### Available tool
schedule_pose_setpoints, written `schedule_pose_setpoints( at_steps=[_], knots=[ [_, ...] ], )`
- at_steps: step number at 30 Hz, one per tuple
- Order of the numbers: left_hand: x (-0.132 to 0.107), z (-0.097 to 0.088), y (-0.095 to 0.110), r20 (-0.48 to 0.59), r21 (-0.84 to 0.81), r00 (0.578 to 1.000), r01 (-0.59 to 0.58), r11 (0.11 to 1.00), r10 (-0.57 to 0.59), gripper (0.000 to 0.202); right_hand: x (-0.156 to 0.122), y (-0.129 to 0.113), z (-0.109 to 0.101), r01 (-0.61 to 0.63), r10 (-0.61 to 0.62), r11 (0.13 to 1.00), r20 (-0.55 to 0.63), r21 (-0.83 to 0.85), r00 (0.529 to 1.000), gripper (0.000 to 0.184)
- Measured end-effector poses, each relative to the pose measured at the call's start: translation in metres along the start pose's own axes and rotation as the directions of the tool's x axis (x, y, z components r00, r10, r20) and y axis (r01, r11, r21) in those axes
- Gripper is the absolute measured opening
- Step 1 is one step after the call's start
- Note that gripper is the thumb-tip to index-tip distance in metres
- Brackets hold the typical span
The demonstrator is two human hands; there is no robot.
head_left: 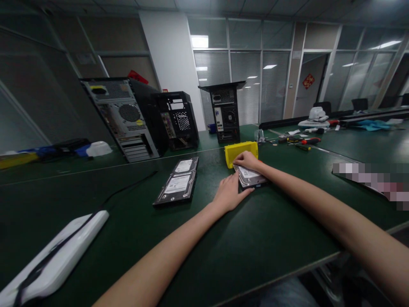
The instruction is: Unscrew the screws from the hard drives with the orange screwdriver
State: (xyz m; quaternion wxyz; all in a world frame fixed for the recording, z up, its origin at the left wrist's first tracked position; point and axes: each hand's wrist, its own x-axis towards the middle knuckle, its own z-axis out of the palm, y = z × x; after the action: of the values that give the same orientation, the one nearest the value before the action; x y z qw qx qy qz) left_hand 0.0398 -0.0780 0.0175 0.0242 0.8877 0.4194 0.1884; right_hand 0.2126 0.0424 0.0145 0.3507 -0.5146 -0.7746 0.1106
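A hard drive (246, 183) lies label up on the green table, partly covered by my hands. My left hand (228, 192) grips its left side, fingers along that edge and the thumb stretched past the near edge. Bent over the drive's far left corner is my right hand (248, 160), its fingers pressed together; whatever they pinch is hidden. Just behind stands a yellow plastic box (239, 149), tipped on its side. Two more hard drives, a nearer one (177, 187) and a farther one (185, 165), lie end to end on the left.
A white power strip (75, 238) with a black cable is at the lower left. Computer cases (131, 115) (180, 121) (226, 113) stand at the back. Screwdrivers (309, 140) and other tools lie at the back right, near a pixelated flat item (367, 181). The table's front edge (287, 277) runs below my arms.
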Motion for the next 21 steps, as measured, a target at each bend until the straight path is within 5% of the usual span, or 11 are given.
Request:
schedule_pose_setpoints(
  at_steps=[14,21],
  knots=[
    [0.0000,-0.0033,0.0022,0.004,-0.005,1.000,-0.004,1.000,0.004,0.066,0.0043,-0.0035,-0.0003,-0.021,0.014,0.998,-0.141,-0.052,0.990,0.021],
    [0.0008,0.0011,-0.0020,-0.017,-0.002,1.000,-0.010,1.000,0.010,0.075,0.0039,-0.0012,-0.0017,-0.007,0.012,0.998,-0.087,0.059,0.996,0.019]
  ],
)
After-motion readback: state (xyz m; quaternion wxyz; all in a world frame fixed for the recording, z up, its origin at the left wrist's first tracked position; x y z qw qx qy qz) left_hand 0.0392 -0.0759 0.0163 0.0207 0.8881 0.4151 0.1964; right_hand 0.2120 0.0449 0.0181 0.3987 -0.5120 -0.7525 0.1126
